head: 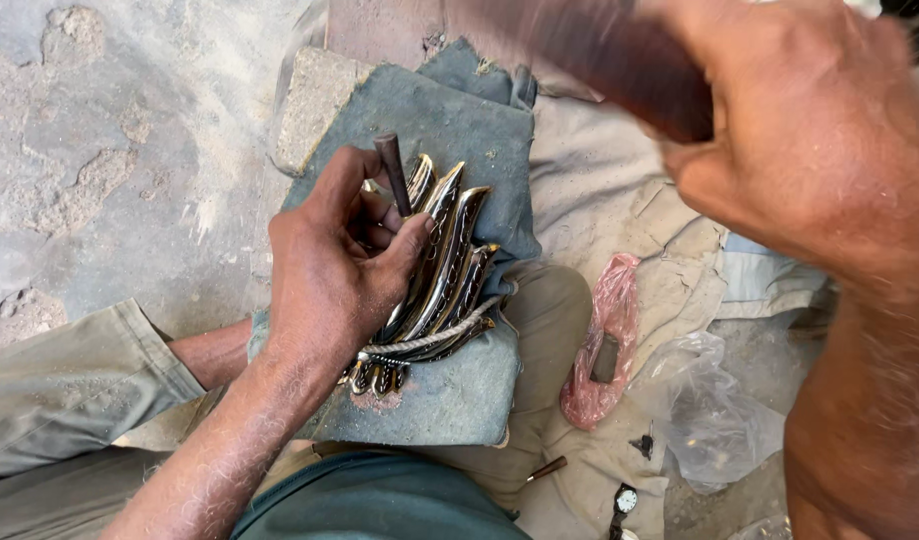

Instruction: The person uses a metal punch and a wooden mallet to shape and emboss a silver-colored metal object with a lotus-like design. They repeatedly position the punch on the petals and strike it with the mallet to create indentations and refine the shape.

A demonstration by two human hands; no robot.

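Note:
My left hand [329, 270] grips a short dark metal punch [391, 172], upright, with its tip among a bundle of shiny curved metal pieces [451, 255]. A twisted wire [434, 338] ties the bundle near its lower end. The bundle lies on a folded blue-grey cloth [449, 110] over my lap. Raised high and close to the camera at the upper right, my right hand [809, 130] is closed around a dark, blurred handle [599, 55]; the head of this tool is out of view.
A stone block [314, 95] sits under the cloth's far left corner, on rough dusty ground [99, 150]. To the right lie beige cloth [619, 180], a pink plastic bag [604, 330], a clear plastic bag [709, 410], a wristwatch [624, 500] and a small brown-handled tool [546, 468].

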